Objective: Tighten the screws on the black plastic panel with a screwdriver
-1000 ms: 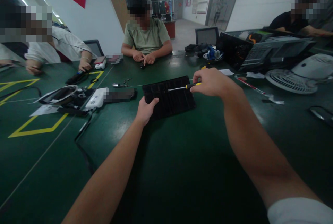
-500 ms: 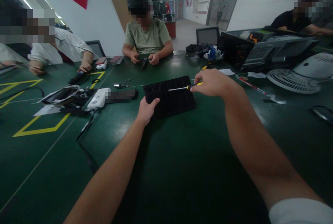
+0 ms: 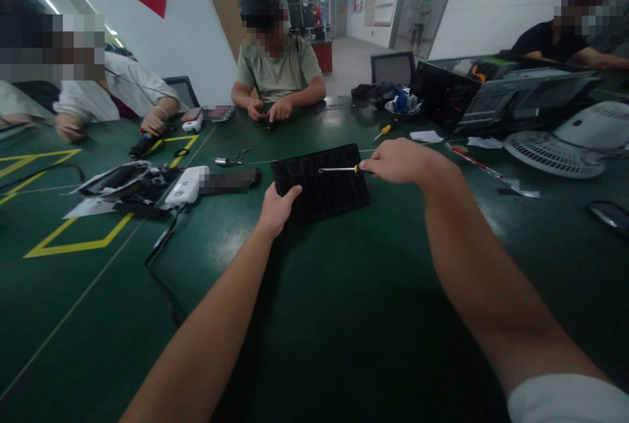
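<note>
My left hand [image 3: 279,207] is closed on the lower left edge of a flat black panel [image 3: 339,195], thumb on its face. The panel is tilted up toward me, and its surface shows faint ridges. In my right hand [image 3: 399,160] is a screwdriver [image 3: 338,169], its black and yellow handle mostly hidden by the fingers. Its metal shaft lies across the panel, pointing left, with the tip near the middle of the face. Whether the tip sits in a screw is too small to tell.
Another screwdriver with a yellow handle [image 3: 385,130] lies beyond my right hand. To the left are a white device [image 3: 185,187] with a cable and small metal parts [image 3: 228,162]. A white fan [image 3: 557,148] and a computer case [image 3: 525,101] stand right. Co-workers [image 3: 278,73] sit around the table.
My right hand has turned and its fingers have closed further over the screwdriver handle. The panel and my left hand stay in place. The co-worker opposite has brought both hands together.
</note>
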Demonstrator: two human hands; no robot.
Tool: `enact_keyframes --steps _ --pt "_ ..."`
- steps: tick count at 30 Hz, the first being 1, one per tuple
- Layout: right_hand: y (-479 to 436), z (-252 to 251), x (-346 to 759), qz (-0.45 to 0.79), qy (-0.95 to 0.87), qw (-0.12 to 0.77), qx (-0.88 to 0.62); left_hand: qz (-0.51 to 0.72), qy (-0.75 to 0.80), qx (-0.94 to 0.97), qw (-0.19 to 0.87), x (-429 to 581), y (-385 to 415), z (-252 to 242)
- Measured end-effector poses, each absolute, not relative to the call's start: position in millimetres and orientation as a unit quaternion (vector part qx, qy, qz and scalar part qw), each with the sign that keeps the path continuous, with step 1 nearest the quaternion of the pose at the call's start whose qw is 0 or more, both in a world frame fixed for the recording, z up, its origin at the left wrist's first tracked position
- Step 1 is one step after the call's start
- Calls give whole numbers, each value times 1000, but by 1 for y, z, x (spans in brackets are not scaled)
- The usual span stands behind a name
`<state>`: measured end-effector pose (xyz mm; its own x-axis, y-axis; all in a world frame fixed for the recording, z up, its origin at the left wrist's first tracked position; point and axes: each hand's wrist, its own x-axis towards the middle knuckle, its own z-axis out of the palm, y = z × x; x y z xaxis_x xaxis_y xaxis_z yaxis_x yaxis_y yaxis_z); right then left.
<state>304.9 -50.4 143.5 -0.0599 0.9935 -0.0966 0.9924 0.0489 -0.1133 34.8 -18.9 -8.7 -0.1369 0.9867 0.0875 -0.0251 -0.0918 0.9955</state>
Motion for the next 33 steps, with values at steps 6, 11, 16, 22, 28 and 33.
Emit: enact_keyframes --steps 6,11,16,22,28,33 --pt "-47 137 305 71 -741 37 -666 561 508 481 442 35 -19 -9" --pt "-51 142 305 76 -750 34 -657 562 503 482 445 35 -19 -10" --pt "-56 151 307 85 -766 40 -636 558 501 484 450 32 -18 -13" --pt "-55 151 311 69 -749 109 -650 560 499 486 449 32 -18 -13" --pt "-35 137 329 72 -658 294 -690 562 497 488 445 33 -17 -12" --pt "4 87 357 120 -618 254 -735 561 497 494 441 31 -14 -15"
